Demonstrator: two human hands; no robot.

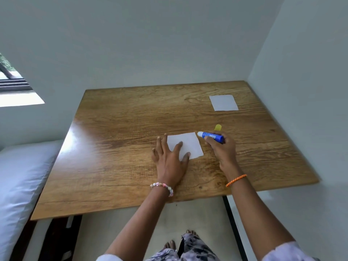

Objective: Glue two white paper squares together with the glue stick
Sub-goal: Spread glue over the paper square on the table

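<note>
Glue stick, uncapped, is gripped in right hand at centre frame; flat left hand pins near square. Upper-right second square awaits joining.

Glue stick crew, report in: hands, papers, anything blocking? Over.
Left hand flat, pinning near paper square. Right hand gripping uncapped glue stick at its edge. Second square far right, untouched. Yellow cap aside; nothing blocking.

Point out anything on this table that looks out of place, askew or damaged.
Nothing damaged or spilled. The yellow cap lies loose beyond the glue stick in the right hand. The near paper square sits slightly rotated under the left hand.
</note>
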